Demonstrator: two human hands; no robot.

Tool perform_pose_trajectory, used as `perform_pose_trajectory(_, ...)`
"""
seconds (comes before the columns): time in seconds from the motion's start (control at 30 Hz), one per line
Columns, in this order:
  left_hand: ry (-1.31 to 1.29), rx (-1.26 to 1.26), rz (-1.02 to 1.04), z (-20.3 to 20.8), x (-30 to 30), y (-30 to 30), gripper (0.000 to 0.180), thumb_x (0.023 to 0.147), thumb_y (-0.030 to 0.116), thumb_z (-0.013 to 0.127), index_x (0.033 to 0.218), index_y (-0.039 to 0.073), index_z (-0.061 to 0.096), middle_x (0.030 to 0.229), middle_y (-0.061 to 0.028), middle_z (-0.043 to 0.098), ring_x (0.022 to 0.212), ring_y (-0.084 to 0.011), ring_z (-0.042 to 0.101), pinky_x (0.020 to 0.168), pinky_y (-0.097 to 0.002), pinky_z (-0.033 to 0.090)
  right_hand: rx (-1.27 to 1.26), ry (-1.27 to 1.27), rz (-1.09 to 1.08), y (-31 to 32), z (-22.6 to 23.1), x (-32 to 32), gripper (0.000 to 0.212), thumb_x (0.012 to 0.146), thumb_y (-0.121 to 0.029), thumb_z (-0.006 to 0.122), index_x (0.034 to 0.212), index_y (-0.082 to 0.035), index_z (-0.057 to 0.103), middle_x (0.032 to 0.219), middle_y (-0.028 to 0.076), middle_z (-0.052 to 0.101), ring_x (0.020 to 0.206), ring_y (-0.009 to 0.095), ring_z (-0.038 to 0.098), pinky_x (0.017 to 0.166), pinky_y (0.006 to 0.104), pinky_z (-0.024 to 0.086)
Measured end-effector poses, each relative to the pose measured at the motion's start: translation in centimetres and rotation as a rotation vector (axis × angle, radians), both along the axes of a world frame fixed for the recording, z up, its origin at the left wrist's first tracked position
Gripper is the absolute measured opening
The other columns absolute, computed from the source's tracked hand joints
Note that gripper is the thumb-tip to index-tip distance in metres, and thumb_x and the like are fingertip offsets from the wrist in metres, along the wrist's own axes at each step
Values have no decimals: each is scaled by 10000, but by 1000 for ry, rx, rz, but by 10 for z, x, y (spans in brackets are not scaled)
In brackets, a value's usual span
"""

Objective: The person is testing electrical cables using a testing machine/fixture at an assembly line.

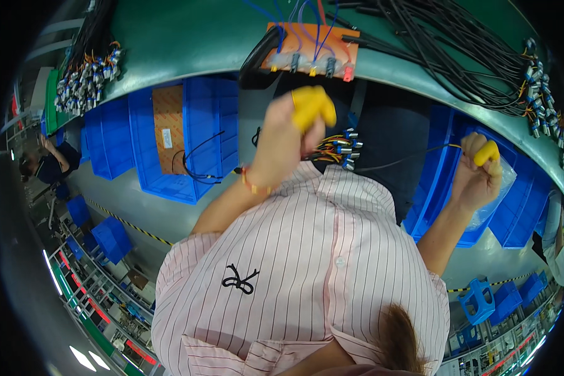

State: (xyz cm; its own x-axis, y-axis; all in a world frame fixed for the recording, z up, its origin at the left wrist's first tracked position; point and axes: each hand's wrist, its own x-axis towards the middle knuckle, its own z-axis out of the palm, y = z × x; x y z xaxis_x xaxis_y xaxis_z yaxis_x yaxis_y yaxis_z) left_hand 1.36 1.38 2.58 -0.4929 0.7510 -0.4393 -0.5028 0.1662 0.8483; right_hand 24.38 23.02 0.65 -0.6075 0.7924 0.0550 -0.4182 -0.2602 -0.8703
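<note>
My left hand [285, 141], with yellow covers on its fingertips, is raised just below an orange fixture [313, 37] at the bench edge. Its fingers are curled closed, and what they grip is hidden. Beside it, low over my lap, lies a bundle of cable ends [339, 149] with silver-blue connectors and coloured wires. Out to the right, my right hand [477, 175] also wears a yellow finger cover. It is closed in a pinch on a thin dark cable [407, 160], which stretches across from near the bundle and shows yellow close to the fingers.
The green bench [188, 37] curves across the top. Black cables with connectors [536, 94] lie at its right, and another connector bundle [88, 78] hangs at its left. Blue bins [210, 131] stand underneath on both sides. Another person [59, 163] is at far left.
</note>
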Motion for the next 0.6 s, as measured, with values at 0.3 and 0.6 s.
perform_pose_trajectory(0.3,-118,363,-270,26,-5,24,299,1003,161,453,1220,-32,527,837,-131,651,584,-117,592,553,-223,480,54,230,-139,69,59,43,159,685,-139,508,802,-34,534,662,30,321,690,160,260,688,317,233)
perform_pose_trajectory(0.6,346,399,-226,38,-9,76,438,947,111,532,1352,-27,438,1249,-170,573,1079,-260,605,883,-305,486,165,273,-152,178,62,45,368,664,-104,513,953,112,591,703,78,391,734,201,363,819,345,312)
